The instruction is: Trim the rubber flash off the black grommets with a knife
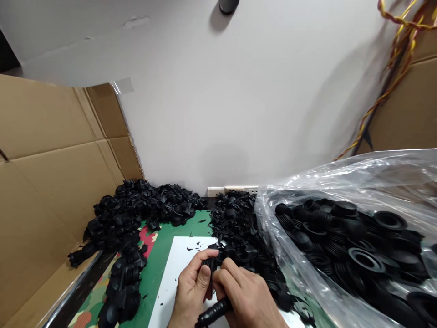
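Part: black ribbed rubber boot [212,260], between both hands' fingers.
Left hand [191,289]: fingers clamped on boot.
Right hand [246,296]: knuckles up, fingers clamped round black tool handle [214,313].

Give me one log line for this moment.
left hand pinching rubber bellows | right hand gripping black-handled tool | under: white sheet | beside: plastic bag of parts

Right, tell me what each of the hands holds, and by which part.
The left hand pinches a black rubber boot by its ribbed side, thumb against fingers. The right hand grips a black tool by its handle; the working end is hidden.
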Motion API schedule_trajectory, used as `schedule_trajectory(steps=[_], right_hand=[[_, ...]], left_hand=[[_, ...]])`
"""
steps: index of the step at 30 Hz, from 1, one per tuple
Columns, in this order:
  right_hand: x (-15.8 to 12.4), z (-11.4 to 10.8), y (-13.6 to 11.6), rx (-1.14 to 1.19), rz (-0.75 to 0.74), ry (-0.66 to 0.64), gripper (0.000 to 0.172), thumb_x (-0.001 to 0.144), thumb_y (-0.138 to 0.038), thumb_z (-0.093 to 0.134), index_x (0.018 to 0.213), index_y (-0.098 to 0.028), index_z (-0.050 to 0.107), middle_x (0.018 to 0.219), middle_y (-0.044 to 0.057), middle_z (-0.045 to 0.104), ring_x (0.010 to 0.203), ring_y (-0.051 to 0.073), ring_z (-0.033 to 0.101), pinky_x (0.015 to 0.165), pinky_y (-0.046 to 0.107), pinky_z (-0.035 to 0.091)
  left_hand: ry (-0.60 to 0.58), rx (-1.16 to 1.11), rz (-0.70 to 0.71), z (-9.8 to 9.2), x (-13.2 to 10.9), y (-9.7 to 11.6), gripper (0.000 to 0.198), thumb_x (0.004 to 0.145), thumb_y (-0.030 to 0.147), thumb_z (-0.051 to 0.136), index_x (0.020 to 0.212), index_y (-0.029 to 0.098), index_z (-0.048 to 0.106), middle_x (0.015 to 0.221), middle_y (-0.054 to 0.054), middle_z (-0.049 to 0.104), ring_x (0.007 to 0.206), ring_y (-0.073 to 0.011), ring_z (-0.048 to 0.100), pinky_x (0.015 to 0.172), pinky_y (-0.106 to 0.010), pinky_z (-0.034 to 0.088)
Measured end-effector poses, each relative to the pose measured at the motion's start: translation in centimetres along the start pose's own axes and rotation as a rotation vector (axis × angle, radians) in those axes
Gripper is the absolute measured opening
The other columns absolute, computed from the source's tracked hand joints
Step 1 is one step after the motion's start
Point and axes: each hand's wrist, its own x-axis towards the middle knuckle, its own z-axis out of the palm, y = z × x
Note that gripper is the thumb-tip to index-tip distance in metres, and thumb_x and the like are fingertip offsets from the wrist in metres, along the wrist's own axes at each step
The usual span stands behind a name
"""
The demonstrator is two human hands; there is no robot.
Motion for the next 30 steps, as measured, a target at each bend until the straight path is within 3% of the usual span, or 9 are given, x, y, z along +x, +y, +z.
schedule_trajectory(steps=[4, 11, 17, 22, 25, 28, 30], right_hand=[[0.1, 0.0, -0.1, -0.012, 0.027, 0.05, 0.031, 0.082, -0.008, 0.033, 0.068, -0.022, 0.056, 0.055, 0.0, 0.052, 0.037, 0.014, 0.047, 0.039, 0.025, 0.027], [0.6, -1.2, 0.1, -0.016, -0.054, -0.1, 0.026, 0.079, -0.005, 0.037, 0.07, -0.021, 0.056, 0.059, 0.002, 0.056, 0.041, 0.014, 0.052, 0.041, 0.024, 0.03], [-0.5, 1.4, -0.5, -0.14, 0.056, 0.098, 0.041, 0.091, -0.014, 0.02, 0.063, -0.024, 0.048, 0.053, 0.0, 0.05, 0.035, 0.015, 0.042, 0.04, 0.029, 0.02], [-1.1, 2.8, -1.2, -0.215, 0.157, 0.143, 0.039, 0.092, -0.019, 0.019, 0.064, -0.025, 0.045, 0.054, -0.001, 0.047, 0.036, 0.015, 0.041, 0.041, 0.029, 0.022], [-0.6, 1.8, -0.7, -0.215, 0.2, 0.144, 0.03, 0.088, -0.018, 0.028, 0.066, -0.024, 0.047, 0.055, -0.001, 0.048, 0.035, 0.015, 0.045, 0.039, 0.027, 0.025], [0.1, -0.2, 0.9, -0.149, 0.26, 0.053, 0.02, 0.08, -0.013, 0.035, 0.069, -0.022, 0.049, 0.058, -0.001, 0.053, 0.037, 0.013, 0.05, 0.037, 0.024, 0.031], [0.4, -1.4, 2.0, -0.025, 0.388, 0.018, 0.014, 0.077, -0.013, 0.04, 0.072, -0.022, 0.05, 0.061, -0.001, 0.057, 0.043, 0.013, 0.055, 0.041, 0.022, 0.039]], left_hand=[[-0.034, -0.037, -0.014, -0.4, 0.5, -0.6, 0.055, 0.071, 0.058, 0.063, 0.104, 0.014, 0.063, 0.047, 0.008, 0.036, 0.042, -0.0069, 0.03, 0.041, -0.02, 0.019], [-0.042, -0.1, -0.012, -0.3, 0.5, -1.0, 0.052, 0.072, 0.056, 0.065, 0.102, 0.014, 0.062, 0.046, 0.008, 0.039, 0.04, -0.0059, 0.031, 0.041, -0.019, 0.018], [-0.007, -0.095, -0.026, 0.1, 0.4, -0.3, 0.056, 0.064, 0.057, 0.071, 0.1, 0.014, 0.064, 0.042, 0.008, 0.04, 0.038, -0.0053, 0.031, 0.04, -0.018, 0.019], [-0.005, -0.15, -0.023, 0.2, 0.2, 0.0, 0.056, 0.062, 0.056, 0.073, 0.098, 0.014, 0.066, 0.041, 0.008, 0.04, 0.038, -0.0055, 0.032, 0.041, -0.018, 0.021], [0.023, -0.14, -0.004, 0.5, -0.4, 0.5, 0.053, 0.065, 0.056, 0.071, 0.097, 0.015, 0.067, 0.048, 0.004, 0.049, 0.042, -0.0065, 0.037, 0.043, -0.019, 0.024], [0.005, -0.129, 0.015, 0.7, -1.0, 1.2, 0.05, 0.07, 0.057, 0.066, 0.098, 0.015, 0.068, 0.049, 0.003, 0.049, 0.041, -0.0064, 0.038, 0.044, -0.02, 0.022], [-0.036, -0.135, 0.015, 0.8, -1.2, 1.4, 0.049, 0.073, 0.057, 0.063, 0.099, 0.015, 0.069, 0.047, 0.004, 0.048, 0.041, -0.0067, 0.039, 0.044, -0.021, 0.021]])
